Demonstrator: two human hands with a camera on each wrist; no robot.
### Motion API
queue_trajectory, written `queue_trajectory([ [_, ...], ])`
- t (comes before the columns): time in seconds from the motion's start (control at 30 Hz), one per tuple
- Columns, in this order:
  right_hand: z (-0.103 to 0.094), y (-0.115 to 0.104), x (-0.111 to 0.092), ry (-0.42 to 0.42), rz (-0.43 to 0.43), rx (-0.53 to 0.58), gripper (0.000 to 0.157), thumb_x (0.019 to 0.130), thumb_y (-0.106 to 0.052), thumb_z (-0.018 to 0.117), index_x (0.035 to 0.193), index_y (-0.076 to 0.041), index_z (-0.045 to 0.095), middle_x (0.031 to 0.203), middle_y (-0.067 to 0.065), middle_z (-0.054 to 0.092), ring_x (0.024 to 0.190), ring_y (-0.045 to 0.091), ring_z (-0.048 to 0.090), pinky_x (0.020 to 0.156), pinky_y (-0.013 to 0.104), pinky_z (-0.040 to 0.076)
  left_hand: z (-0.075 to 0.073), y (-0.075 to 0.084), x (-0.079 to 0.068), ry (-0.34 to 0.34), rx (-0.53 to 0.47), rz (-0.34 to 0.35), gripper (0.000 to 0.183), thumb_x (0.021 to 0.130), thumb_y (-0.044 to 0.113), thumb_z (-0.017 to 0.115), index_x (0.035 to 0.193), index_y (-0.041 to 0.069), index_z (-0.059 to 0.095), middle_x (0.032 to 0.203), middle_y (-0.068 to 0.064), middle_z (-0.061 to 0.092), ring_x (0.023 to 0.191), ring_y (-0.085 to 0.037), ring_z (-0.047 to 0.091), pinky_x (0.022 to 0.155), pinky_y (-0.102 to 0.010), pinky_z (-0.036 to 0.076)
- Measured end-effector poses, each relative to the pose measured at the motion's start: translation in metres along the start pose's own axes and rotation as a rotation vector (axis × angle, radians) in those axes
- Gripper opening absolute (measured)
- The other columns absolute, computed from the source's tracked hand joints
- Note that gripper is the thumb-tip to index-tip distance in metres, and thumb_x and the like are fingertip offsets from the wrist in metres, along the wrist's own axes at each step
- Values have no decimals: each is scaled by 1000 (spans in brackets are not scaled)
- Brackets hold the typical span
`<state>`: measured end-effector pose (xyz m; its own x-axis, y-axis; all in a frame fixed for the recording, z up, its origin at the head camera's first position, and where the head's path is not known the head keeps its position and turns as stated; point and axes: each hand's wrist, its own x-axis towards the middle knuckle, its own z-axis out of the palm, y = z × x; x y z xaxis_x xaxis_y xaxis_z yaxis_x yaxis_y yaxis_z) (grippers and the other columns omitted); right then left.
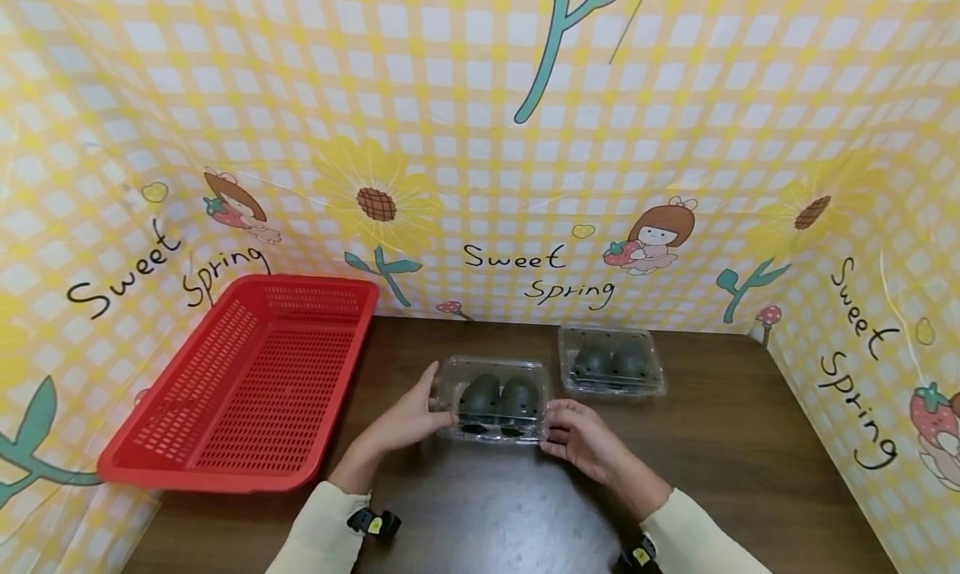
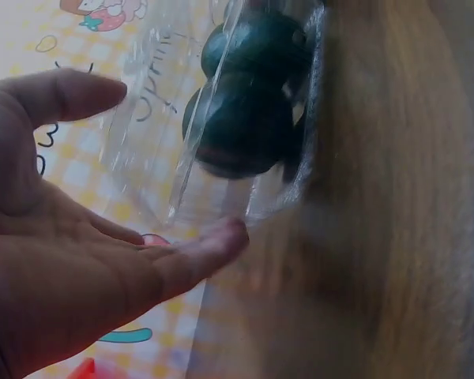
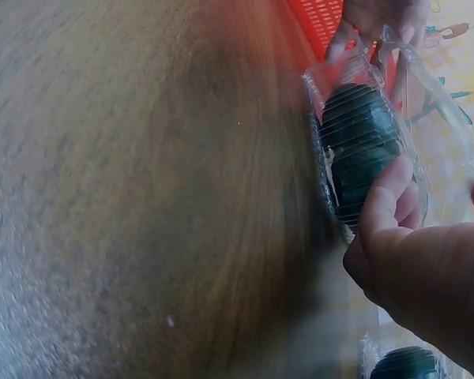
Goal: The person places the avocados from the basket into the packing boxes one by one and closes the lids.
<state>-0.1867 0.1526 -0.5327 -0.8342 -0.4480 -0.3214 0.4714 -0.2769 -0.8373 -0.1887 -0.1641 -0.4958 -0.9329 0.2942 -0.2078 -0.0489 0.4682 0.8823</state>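
Note:
A clear plastic clamshell box (image 1: pixel 491 399) with two dark green, egg-shaped fruits (image 1: pixel 517 397), avocado-like, lies between both hands over the brown table. My left hand (image 1: pixel 411 416) is at its left end, thumb near the front corner and fingers towards the back. In the left wrist view that hand's thumb and fingers are spread and fairly straight, with the palm apart from the plastic. At the right end, my right hand (image 1: pixel 581 436) holds the box's edge with bent fingers. Through the right wrist view, these fingers (image 3: pixel 391 193) press on the side, beside the dark fruit.
Behind and to the right stands a second clear box (image 1: pixel 611 361) with two similar fruits. A red perforated plastic basket (image 1: pixel 348 307) sits at the left of the wooden table (image 1: pixel 480 507). Yellow checked cloth (image 1: pixel 480 182) walls in the back and sides.

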Motion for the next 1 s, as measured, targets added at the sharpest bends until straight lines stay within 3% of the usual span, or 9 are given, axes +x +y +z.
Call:
queue_trajectory([
  [0.13, 1, 2, 2, 9, -4, -42, 32, 96, 5, 54, 124, -4, 42, 93, 0, 59, 81, 12, 63, 80, 31, 58, 3, 0, -1, 10, -31, -8, 104, 84, 5, 74, 161, -9, 6, 151, -33, 43, 121, -40, 59, 80, -38, 56],
  [0.3, 4, 4, 5, 32, -11, -88, 50, 89, 14, 53, 132, 2, 32, 93, 4, 56, 80, 13, 63, 78, 30, 58, 3, -4, 0, -20, -94, 3, 99, 78, -4, 69, 159, -12, 13, 146, -35, 46, 109, -34, 65, 75, -32, 54],
  [0.63, 9, 4, 7, 84, -19, -133, 49, 88, 17, 50, 131, 3, 32, 90, 4, 52, 76, 13, 60, 73, 27, 57, 0, -12, 3, -42, -205, -17, 96, 77, -10, 69, 159, -8, 18, 136, -34, 43, 93, -27, 67, 73, -31, 53],
  [1.0, 8, 0, 6, 53, -21, -141, 45, 90, 16, 52, 128, 3, 32, 89, 4, 53, 78, 13, 62, 75, 28, 58, 5, -9, 4, 35, -227, -17, 98, 70, -19, 67, 158, -7, 25, 128, -32, 47, 71, -19, 58, 66, -30, 50],
])
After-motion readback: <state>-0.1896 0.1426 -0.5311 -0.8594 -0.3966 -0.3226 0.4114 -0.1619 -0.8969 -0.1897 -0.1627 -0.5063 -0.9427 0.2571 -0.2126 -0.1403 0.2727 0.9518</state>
